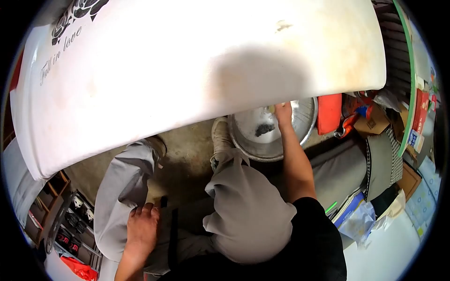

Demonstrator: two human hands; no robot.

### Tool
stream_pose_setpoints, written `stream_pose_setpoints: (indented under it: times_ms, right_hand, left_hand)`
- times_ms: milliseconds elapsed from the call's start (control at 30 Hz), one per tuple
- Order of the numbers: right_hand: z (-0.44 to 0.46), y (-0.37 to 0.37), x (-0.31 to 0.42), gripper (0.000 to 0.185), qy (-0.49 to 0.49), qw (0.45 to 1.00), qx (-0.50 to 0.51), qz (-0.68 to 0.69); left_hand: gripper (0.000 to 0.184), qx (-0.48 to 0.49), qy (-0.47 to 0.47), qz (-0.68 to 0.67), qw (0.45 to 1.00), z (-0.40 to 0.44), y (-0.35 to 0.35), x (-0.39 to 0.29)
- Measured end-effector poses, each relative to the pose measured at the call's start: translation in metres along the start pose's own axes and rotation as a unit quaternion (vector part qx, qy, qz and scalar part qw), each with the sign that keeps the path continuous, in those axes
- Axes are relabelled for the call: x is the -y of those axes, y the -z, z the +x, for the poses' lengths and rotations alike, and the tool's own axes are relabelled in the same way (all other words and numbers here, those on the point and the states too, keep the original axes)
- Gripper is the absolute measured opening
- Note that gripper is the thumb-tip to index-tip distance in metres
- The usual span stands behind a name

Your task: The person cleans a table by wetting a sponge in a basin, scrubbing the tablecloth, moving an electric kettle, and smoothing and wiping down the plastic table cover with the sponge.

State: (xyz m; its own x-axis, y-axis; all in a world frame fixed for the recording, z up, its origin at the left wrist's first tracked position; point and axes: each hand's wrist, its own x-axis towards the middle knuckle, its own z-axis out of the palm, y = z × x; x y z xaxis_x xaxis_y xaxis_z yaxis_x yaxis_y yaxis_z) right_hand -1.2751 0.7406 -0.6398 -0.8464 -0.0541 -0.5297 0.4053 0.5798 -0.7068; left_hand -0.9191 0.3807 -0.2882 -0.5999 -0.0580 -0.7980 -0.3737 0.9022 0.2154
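Observation:
My right hand (283, 111) reaches down into a round metal basin (253, 152) on the floor. Its fingers are closed and partly covered by the table edge. A small yellowish bit shows beside them, but what they grip I cannot make out. Near that hand, a dark clump (265, 129) lies on the pale, whitish inside of the basin. My left hand (143, 229) rests on my grey trouser leg (123, 187), fingers lying over the cloth and holding nothing.
A white-covered table (164, 70) with a rose print overhangs the basin. Right of the basin stands a red object (329, 114), with cardboard boxes (372, 120) beyond. Papers and bags (358, 220) lie on the right. A shoe rack (75, 225) stands at the lower left.

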Motion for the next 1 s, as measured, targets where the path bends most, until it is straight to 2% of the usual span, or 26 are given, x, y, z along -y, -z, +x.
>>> stream_pose_setpoints:
  times_ms: [33,167,267,300,400,467,533,567,633,667,700,800,867,933,1000]
  right_hand:
    - [0.002,0.007,0.001,0.051,-0.092,0.989,0.052,0.107]
    - [0.002,0.019,0.025,0.058,-0.244,0.937,0.164,0.187]
    - [0.033,0.018,-0.006,0.061,-0.255,0.885,0.27,0.282]
    - [0.033,0.01,-0.007,0.061,-0.259,0.858,0.228,0.38]
    - [0.031,-0.019,-0.009,0.06,-0.218,0.851,0.078,0.472]
    - [0.033,-0.013,-0.008,0.065,-0.196,0.925,0.072,0.319]
    - [0.036,-0.006,-0.005,0.069,-0.167,0.971,0.065,0.157]
    - [0.036,0.001,-0.005,0.07,-0.123,0.991,0.048,0.03]
    - [0.039,0.013,-0.006,0.072,-0.004,0.983,-0.002,-0.184]
    - [0.041,0.016,-0.008,0.073,0.06,0.959,-0.046,-0.272]
    - [0.051,0.007,-0.037,0.073,0.146,0.934,-0.1,-0.311]
    - [-0.001,-0.019,0.008,0.069,0.31,0.87,-0.051,-0.38]
    - [0.0,-0.019,0.023,0.073,0.134,0.879,0.075,-0.45]
    - [0.033,-0.04,-0.024,0.077,0.091,0.891,-0.033,-0.444]
    - [0.031,-0.043,-0.025,0.081,0.066,0.871,-0.057,-0.483]
  left_hand:
    - [0.034,-0.007,-0.009,0.015,1.0,0.0,-0.001,0.0]
    - [0.032,-0.039,-0.032,0.047,0.998,0.001,-0.003,-0.001]
    - [0.031,-0.048,-0.033,0.041,0.997,0.004,0.0,-0.004]
    - [0.03,-0.049,-0.031,0.039,0.998,0.004,0.002,-0.005]
    - [0.028,-0.014,-0.003,0.044,0.999,0.004,0.001,-0.004]
    - [0.028,-0.025,-0.019,0.054,0.998,0.004,-0.007,-0.001]
    - [0.028,-0.035,-0.026,0.061,0.997,0.006,-0.007,0.002]
    - [0.028,-0.036,-0.025,0.061,0.997,0.005,-0.005,-0.001]
    - [0.029,-0.036,-0.019,0.053,0.998,0.004,-0.003,-0.003]
    - [0.03,-0.037,-0.012,0.047,0.998,0.003,-0.002,-0.004]
    - [0.03,-0.038,-0.005,0.041,0.998,0.004,-0.002,-0.005]
    - [0.033,-0.023,-0.024,0.048,0.998,0.005,-0.003,-0.002]
    - [0.033,-0.028,-0.023,0.043,0.998,0.003,-0.005,-0.002]
    - [0.035,-0.014,-0.003,0.034,0.999,0.003,-0.002,-0.001]
    - [0.041,0.023,0.019,0.016,0.999,0.005,0.004,-0.005]
